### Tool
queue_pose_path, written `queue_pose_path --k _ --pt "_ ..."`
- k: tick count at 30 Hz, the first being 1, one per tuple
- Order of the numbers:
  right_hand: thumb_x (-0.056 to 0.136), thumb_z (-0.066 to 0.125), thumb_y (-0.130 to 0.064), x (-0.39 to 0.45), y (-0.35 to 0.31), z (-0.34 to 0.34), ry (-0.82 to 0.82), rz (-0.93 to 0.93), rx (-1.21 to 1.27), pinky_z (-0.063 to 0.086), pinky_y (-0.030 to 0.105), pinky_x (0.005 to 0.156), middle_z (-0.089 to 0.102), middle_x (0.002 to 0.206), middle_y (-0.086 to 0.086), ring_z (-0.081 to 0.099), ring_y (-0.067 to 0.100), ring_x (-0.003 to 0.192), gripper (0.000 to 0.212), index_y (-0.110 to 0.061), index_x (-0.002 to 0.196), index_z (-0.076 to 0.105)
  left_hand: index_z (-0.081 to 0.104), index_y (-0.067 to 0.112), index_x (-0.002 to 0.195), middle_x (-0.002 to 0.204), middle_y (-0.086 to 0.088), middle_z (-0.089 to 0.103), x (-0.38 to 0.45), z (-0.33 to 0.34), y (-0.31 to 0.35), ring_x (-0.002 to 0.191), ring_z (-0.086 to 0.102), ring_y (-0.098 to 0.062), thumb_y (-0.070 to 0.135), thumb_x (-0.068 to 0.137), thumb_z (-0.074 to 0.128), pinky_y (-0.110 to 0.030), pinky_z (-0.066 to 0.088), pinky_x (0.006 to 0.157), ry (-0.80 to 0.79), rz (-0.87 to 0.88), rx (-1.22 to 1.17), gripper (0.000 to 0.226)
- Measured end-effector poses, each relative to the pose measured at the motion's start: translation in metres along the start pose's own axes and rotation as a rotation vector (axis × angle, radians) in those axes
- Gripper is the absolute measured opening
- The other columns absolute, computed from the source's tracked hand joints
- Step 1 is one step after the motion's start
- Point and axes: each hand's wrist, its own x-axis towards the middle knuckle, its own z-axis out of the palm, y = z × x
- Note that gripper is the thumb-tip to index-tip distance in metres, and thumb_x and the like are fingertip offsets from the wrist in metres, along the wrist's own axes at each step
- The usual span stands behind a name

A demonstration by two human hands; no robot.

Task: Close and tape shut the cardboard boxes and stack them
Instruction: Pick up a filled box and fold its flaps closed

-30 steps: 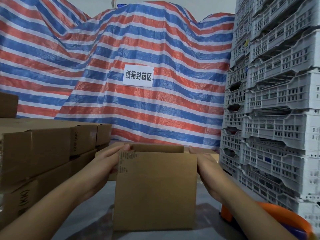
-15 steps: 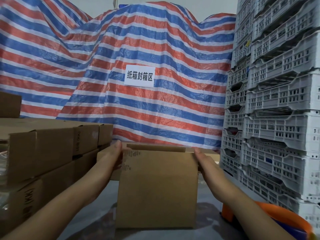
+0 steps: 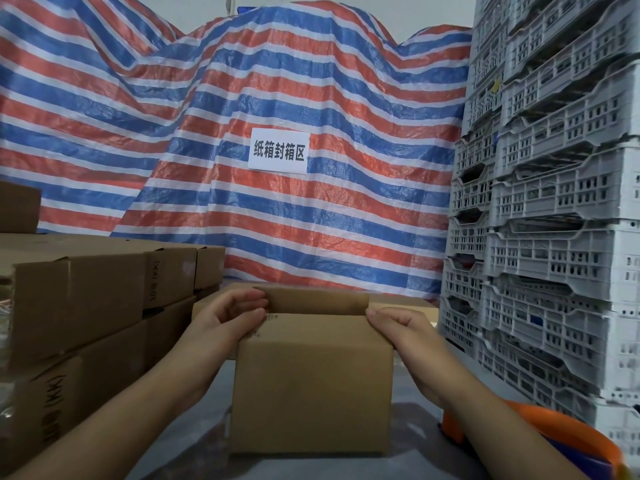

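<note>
Grey table (image 3: 194, 441), cardboard box (image 3: 311, 393) at its centre, left hand (image 3: 225, 323) and right hand (image 3: 401, 327) curled on its top flaps, stacked boxes (image 3: 86, 306) left, striped tarp (image 3: 277, 98) behind, grey crates (image 3: 554, 202) right

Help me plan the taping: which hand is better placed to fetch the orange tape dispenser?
Probably the right hand: the orange tape dispenser lies at its side, lower right, while the left hand grips the brown cardboard box's far corner.
</note>
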Motion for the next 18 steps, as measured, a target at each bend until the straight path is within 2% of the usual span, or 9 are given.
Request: queue_pose_path --k 2,4,7,9,10,11,13,15,18 --pt "0.1 0.056 -0.033 0.0005 0.0005 0.0013 0.009 -0.004 -0.016 0.05 0.035 0.087 0.073 0.092 0.019 0.067 0.024 0.085 0.037 -0.008 0.088 0.079 0.066 0.037 0.112 0.112 0.006 0.068 -0.0002 0.0034 -0.0002 0.104 0.065 -0.014 0.018 0.087 0.068 -0.029 0.05 0.081 0.063 -0.022 -0.008 0.032" --pt "0.1 0.057 -0.031 0.0007 0.0011 0.0028 0.019 -0.007 -0.035 0.049 0.03 0.081 0.073 0.086 0.015 0.065 0.021 0.081 0.036 -0.006 0.087 0.078 0.055 0.034 0.13 0.122 0.004 0.062 0.0003 0.0037 -0.0014 0.11 0.061 -0.016 0.015 0.085 0.07 -0.031 0.05 0.085 0.073 -0.065 -0.036 0.051" --pt "0.097 0.063 -0.023 0.0017 0.0012 0.0036 0.071 -0.008 -0.033 0.046 0.022 0.073 0.069 0.079 0.001 0.062 0.012 0.078 0.025 -0.015 0.078 0.076 0.044 0.032 0.142 0.124 -0.002 0.066 0.0002 0.001 -0.0035 0.109 0.065 -0.024 0.019 0.079 0.07 -0.038 0.049 0.093 -0.048 -0.18 -0.149 0.07" --pt "0.095 0.065 -0.017 0.0042 0.0024 0.0029 0.111 0.012 0.009 0.046 0.023 0.074 0.068 0.083 -0.001 0.062 0.012 0.081 0.015 -0.019 0.082 0.073 0.048 0.034 0.138 0.115 -0.002 0.072 -0.0013 -0.0001 -0.0021 0.102 0.069 -0.024 0.023 0.079 0.068 -0.037 0.05 0.086 -0.121 -0.207 -0.153 0.064" --pt "0.094 0.066 -0.015 0.0052 0.0032 0.0023 0.127 0.036 0.047 0.046 0.023 0.074 0.067 0.088 -0.001 0.062 0.012 0.084 0.007 -0.018 0.09 0.071 0.05 0.036 0.135 0.113 -0.001 0.072 -0.0015 -0.0003 -0.0015 0.1 0.07 -0.023 0.023 0.08 0.066 -0.036 0.05 0.085 -0.141 -0.201 -0.142 0.059" --pt "0.093 0.066 -0.013 0.0057 0.0034 0.002 0.135 0.06 0.08 0.048 0.023 0.076 0.067 0.096 -0.001 0.062 0.012 0.09 0.009 -0.018 0.101 0.069 0.052 0.039 0.132 0.112 0.001 0.073 -0.001 -0.0001 -0.001 0.1 0.07 -0.022 0.023 0.08 0.065 -0.036 0.05 0.085 -0.151 -0.19 -0.14 0.056" --pt "0.092 0.068 -0.01 0.0076 0.0052 0.0003 0.128 0.113 0.117 0.05 0.029 0.091 0.061 0.118 -0.002 0.06 0.016 0.11 0.034 -0.02 0.123 0.06 0.053 0.044 0.128 0.113 0.004 0.072 0.0006 -0.0002 -0.0006 0.101 0.07 -0.021 0.019 0.082 0.065 -0.037 0.048 0.087 -0.149 -0.172 -0.167 0.053" --pt "0.092 0.067 -0.009 0.0071 0.0053 -0.0011 0.073 0.171 0.134 0.044 0.041 0.109 0.057 0.131 -0.002 0.055 0.02 0.121 0.05 -0.024 0.137 0.052 0.053 0.048 0.123 0.114 0.009 0.072 0.0009 0.0006 0.0006 0.102 0.07 -0.019 0.012 0.087 0.062 -0.037 0.048 0.088 -0.144 -0.148 -0.187 0.052" --pt "0.095 0.063 -0.008 0.005 0.007 -0.006 -0.025 0.222 0.198 0.041 0.047 0.113 0.056 0.139 0.003 0.055 0.023 0.125 0.054 -0.023 0.144 0.048 0.064 0.044 0.111 0.11 0.01 0.072 -0.0015 0.0008 0.0022 0.099 0.07 -0.018 0.008 0.089 0.06 -0.037 0.049 0.085 -0.128 -0.102 -0.138 0.042"
